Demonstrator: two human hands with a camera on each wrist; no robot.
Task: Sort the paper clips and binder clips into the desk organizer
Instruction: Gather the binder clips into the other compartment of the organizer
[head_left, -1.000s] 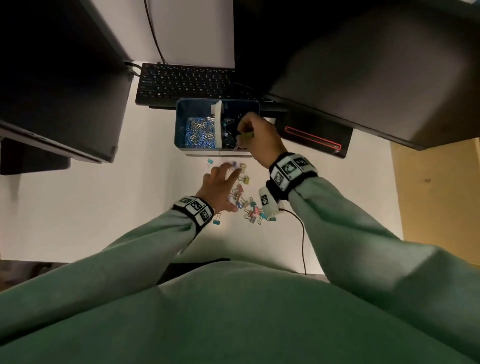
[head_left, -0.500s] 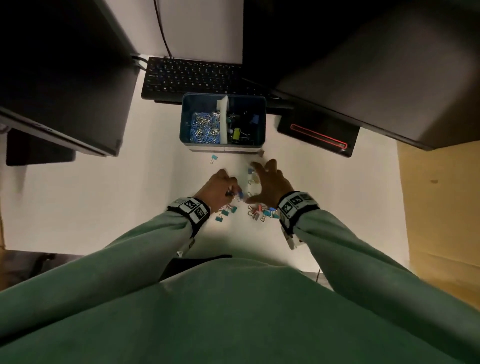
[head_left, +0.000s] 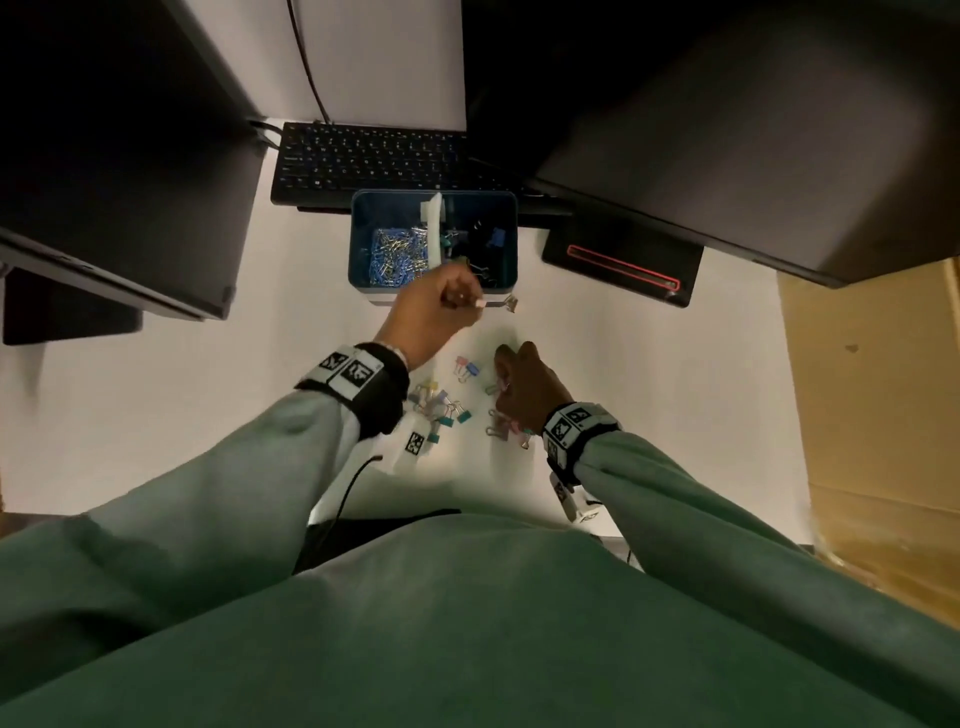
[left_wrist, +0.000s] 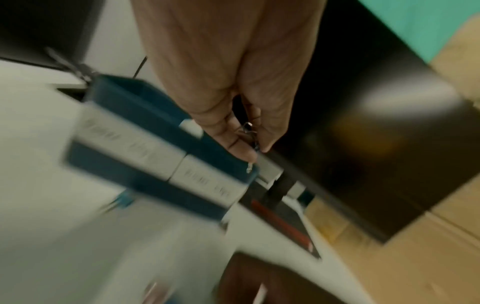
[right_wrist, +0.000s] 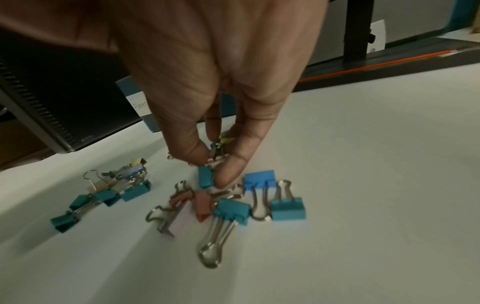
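The blue desk organizer (head_left: 363, 280) stands in front of the keyboard, with paper clips (head_left: 395, 252) in its left compartment and binder clips (head_left: 493, 239) in its right. My left hand (head_left: 467, 301) is at the organizer's front wall and pinches a small binder clip (left_wrist: 246, 128) by its wire handles. Several coloured binder clips (head_left: 441, 408) lie loose on the white desk. My right hand (head_left: 511, 358) is down on this pile. It pinches a teal binder clip (right_wrist: 206, 178) between thumb and fingers (right_wrist: 228, 168). One more clip (head_left: 511, 303) lies by the organizer's front right corner.
A black keyboard (head_left: 374, 156) sits behind the organizer, with dark monitors overhanging on both sides. A black device with a red line (head_left: 623, 265) lies to the right, and a cardboard box (head_left: 872, 415) lies further right. A thin cable (head_left: 348, 493) runs near my left sleeve.
My left hand rose from the pile to the organizer's front with a clip. My right hand came back from the organizer to the pile and took hold of a teal clip.
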